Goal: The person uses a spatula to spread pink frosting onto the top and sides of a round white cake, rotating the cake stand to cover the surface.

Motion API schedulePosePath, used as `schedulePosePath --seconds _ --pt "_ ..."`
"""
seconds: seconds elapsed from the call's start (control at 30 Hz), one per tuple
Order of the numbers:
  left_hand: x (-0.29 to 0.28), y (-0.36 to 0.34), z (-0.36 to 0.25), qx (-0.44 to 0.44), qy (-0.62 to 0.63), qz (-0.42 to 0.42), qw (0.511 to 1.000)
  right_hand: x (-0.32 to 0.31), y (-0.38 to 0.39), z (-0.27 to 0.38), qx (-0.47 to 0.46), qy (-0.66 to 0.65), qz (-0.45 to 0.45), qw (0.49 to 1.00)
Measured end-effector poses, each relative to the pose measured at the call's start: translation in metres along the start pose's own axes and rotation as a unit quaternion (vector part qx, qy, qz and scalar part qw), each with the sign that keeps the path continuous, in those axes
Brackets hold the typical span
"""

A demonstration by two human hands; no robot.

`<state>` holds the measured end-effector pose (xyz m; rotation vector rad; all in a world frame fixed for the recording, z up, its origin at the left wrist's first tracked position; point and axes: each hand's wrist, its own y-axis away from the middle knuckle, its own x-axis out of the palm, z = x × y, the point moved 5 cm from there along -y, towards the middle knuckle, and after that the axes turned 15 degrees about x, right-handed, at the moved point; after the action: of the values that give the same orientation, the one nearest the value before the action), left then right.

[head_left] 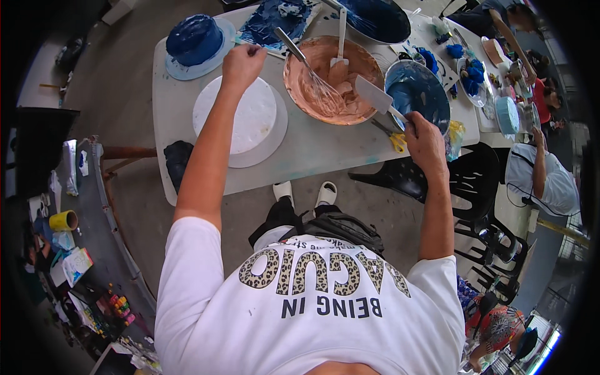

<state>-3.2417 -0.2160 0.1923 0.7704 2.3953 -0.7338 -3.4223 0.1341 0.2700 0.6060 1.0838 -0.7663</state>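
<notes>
My right hand (426,139) is closed around the handle of a white-bladed spatula (374,94). Its blade reaches over the right rim of a large bowl of peach-coloured frosting (292,84). In that bowl rest a wire whisk (325,92) and a second spatula (340,53). My left hand (244,65) has its fingers pinched together between the bowl and a dark blue frosted cake (195,40); whatever they hold is too small to make out. Below my left forearm, a round white cake or dummy (250,119) sits on a white turntable or round board (279,128).
Right of the peach bowl are a blue-smeared bowl (431,94) and yellow-handled scissors (397,141). A dark blue bowl (375,19) and a blue-smeared board (275,25) lie at the back. Black chairs (465,181) stand by the near right edge. Other people work at the right.
</notes>
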Motion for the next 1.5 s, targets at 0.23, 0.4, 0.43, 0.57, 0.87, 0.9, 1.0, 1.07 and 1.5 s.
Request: schedulePosePath --seconds 0.23,0.4,0.43,0.57,0.87,0.9,1.0,1.07,1.5 --pt "0.086 -0.059 0.027 -0.27 0.219 0.024 0.937 0.003 0.02 -0.038 0.098 -0.024 -0.005 0.995" --pt "0.092 -0.067 0.011 -0.255 0.264 0.033 0.93 0.0 0.023 -0.066 0.149 -0.096 -0.007 0.984" --pt "0.091 -0.068 0.0 -0.222 0.3 0.026 0.927 0.0 0.024 -0.072 0.162 -0.122 -0.002 0.979" --pt "0.087 -0.069 -0.069 -0.045 0.319 0.055 0.945 -0.007 0.025 -0.097 0.129 -0.12 -0.039 0.984" --pt "0.053 -0.089 -0.21 0.25 0.11 0.012 0.962 -0.029 0.017 -0.156 0.165 -0.075 -0.069 0.981" --pt "0.061 -0.092 -0.21 0.251 0.11 0.013 0.962 -0.029 0.016 -0.16 0.167 -0.076 -0.069 0.981" --pt "0.1 -0.099 -0.209 0.307 -0.011 0.012 0.952 -0.03 0.013 -0.167 0.16 -0.063 -0.078 0.982" --pt "0.146 -0.095 -0.203 0.314 -0.06 0.045 0.947 -0.031 0.012 -0.167 0.171 -0.054 -0.077 0.981" --pt "0.249 -0.054 -0.198 0.29 0.031 0.249 0.923 -0.036 0.021 -0.157 0.157 -0.044 -0.059 0.985"
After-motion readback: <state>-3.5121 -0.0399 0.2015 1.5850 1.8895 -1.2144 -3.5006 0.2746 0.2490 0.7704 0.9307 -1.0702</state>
